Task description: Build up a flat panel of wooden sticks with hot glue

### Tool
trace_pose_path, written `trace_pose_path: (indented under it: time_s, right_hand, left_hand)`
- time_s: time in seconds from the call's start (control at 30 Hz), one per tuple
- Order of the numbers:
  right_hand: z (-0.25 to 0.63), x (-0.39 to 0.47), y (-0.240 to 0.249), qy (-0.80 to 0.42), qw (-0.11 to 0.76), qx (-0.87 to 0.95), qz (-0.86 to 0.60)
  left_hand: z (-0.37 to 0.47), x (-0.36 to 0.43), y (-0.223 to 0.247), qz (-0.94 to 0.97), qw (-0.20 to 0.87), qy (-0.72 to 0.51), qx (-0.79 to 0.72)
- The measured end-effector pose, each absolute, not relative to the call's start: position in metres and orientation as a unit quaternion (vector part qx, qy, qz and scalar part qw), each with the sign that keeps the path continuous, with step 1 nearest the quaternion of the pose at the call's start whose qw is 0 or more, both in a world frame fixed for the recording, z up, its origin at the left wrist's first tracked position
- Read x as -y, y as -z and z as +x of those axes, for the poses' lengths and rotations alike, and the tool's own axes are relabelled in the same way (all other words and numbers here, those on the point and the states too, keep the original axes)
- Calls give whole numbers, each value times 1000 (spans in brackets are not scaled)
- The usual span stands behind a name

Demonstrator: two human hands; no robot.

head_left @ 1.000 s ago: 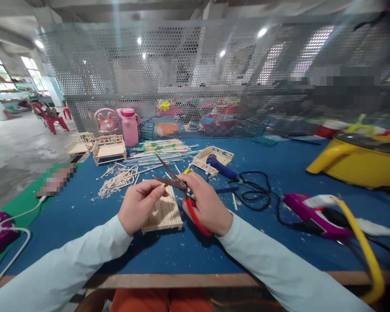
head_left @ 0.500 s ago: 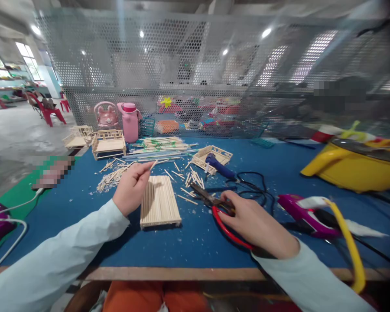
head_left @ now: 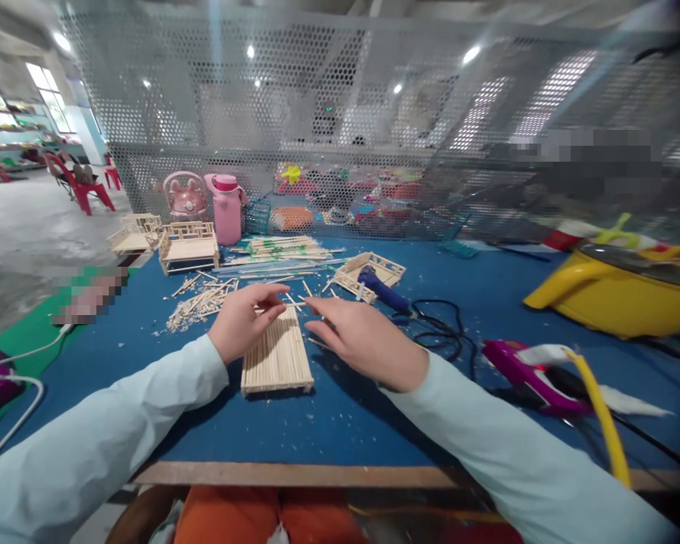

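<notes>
A short thin wooden stick [head_left: 295, 304] spans the gap between my two hands, above the far end of a flat panel of sticks laid side by side [head_left: 277, 355]. My left hand [head_left: 243, 321] pinches the stick's left end, over the panel's left edge. At its right end, the fingertips of my right hand [head_left: 366, 336] close on the stick, just right of the panel. The panel lies on the blue tabletop [head_left: 340, 431]. The red-handled pliers do not show; my right hand and forearm cover that spot.
Stick offcuts [head_left: 201, 306] are heaped left of the panel. Behind lie long sticks [head_left: 283, 249], small stick-built furniture [head_left: 190, 245] and a pink bottle [head_left: 227, 211]. A blue glue gun [head_left: 382, 289] rests against a stick frame [head_left: 345, 276]. Rightward are a purple tool [head_left: 536, 378] and yellow pot [head_left: 617, 295].
My right hand has let go of the pliers and moved left and up to the stick. My left hand has shifted slightly right, and the stick now lies level between both hands.
</notes>
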State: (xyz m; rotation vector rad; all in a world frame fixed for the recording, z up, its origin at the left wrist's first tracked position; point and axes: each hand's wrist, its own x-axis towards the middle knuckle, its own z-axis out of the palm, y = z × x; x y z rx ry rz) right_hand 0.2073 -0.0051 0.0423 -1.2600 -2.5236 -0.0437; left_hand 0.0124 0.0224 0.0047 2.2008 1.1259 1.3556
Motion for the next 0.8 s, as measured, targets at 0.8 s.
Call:
trace_pose_path:
  time_s: [0.8]
  right_hand:
    - [206, -20, -9, -7, 168, 856, -488]
  left_hand:
    - [-5, -36, 13, 634, 267, -561, -460]
